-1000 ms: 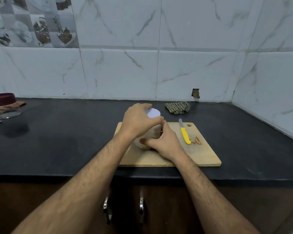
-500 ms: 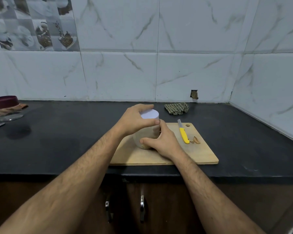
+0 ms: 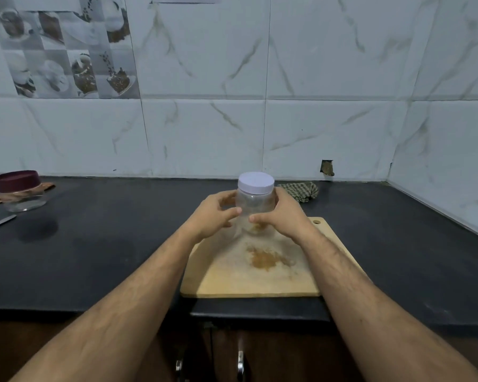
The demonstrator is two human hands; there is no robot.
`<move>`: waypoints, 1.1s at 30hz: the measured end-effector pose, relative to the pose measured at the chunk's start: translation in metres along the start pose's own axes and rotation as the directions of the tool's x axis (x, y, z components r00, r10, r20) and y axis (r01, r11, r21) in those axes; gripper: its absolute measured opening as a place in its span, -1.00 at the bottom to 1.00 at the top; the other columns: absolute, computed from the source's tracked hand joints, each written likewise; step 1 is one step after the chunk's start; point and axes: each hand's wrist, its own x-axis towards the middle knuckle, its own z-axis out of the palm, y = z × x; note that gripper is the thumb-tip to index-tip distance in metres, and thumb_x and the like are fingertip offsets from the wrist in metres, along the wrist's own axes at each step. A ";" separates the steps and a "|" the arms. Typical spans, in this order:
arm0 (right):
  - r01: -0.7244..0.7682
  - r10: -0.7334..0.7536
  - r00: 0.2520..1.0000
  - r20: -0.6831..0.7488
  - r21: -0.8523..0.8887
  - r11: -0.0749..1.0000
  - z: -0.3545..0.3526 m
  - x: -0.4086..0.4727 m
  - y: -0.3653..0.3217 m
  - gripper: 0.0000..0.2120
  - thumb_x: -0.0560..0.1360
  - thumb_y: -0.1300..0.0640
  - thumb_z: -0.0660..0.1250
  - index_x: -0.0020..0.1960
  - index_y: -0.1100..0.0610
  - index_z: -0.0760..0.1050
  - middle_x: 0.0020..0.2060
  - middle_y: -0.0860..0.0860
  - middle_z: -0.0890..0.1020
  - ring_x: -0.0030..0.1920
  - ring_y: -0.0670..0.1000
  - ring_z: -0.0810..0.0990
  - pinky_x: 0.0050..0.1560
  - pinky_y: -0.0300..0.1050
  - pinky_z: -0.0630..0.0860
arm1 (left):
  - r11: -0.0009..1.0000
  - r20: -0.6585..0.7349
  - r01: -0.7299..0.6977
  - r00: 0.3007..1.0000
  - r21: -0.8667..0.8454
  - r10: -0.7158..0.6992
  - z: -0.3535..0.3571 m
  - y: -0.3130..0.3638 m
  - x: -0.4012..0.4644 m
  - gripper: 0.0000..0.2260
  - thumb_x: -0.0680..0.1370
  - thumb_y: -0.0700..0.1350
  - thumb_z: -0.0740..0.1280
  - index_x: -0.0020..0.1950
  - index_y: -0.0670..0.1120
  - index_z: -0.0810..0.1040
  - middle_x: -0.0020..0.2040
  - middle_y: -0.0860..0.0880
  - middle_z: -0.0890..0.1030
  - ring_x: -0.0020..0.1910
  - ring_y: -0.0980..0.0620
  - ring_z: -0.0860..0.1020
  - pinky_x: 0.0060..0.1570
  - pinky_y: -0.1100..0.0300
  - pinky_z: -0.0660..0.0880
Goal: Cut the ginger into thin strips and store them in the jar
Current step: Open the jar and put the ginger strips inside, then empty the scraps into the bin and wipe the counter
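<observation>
Clear plastic jar with a white screw lid, lid on, is held upright between both hands over the far end of the pale wooden cutting board. Left hand cups the jar's left side, fingers curled round it, thumb across the front. Right hand wraps the right side, thumb tip on the front near the left thumb. Brownish ginger bits sit low inside the jar; can't tell if its base touches the board. Orange-brown stain on the board's middle. Black stone counter underneath. Green checked cloth lies just behind the right hand. Second clear jar with a maroon lid stands far left, well apart.
</observation>
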 end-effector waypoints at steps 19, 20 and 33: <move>-0.076 0.104 0.987 0.119 -0.219 0.973 0.010 0.131 0.044 -0.32 0.19 0.01 0.63 0.20 0.09 0.41 0.02 -0.10 0.59 0.08 -0.03 0.56 0.14 -0.06 0.50 | 0.953 -0.120 0.222 0.972 0.204 -0.201 0.028 -0.054 0.122 -0.41 0.58 -0.04 0.35 0.55 -0.12 0.23 0.43 -0.06 0.45 0.41 -0.04 0.41 0.39 0.08 0.34; -0.084 0.107 0.991 0.080 -0.249 0.965 0.003 0.126 0.042 -0.37 0.28 0.04 0.62 0.23 0.12 0.41 0.07 -0.04 0.58 0.12 0.01 0.54 0.13 -0.06 0.48 | 0.934 -0.149 0.226 0.970 0.277 -0.191 0.028 -0.050 0.116 -0.44 0.58 -0.02 0.34 0.54 -0.13 0.27 0.44 -0.07 0.43 0.41 -0.04 0.40 0.39 0.09 0.33; -0.313 0.356 0.931 -0.081 -0.677 0.666 -0.059 0.019 0.024 -0.70 0.41 0.00 0.50 -0.27 0.14 0.45 -0.33 0.03 0.59 -0.26 0.09 0.59 -0.35 -0.17 0.43 | 0.675 -0.149 0.271 0.961 0.687 -0.234 0.043 -0.004 -0.001 -0.58 0.57 0.17 0.24 0.27 -0.10 0.53 0.18 -0.04 0.61 0.16 -0.05 0.56 0.10 0.10 0.48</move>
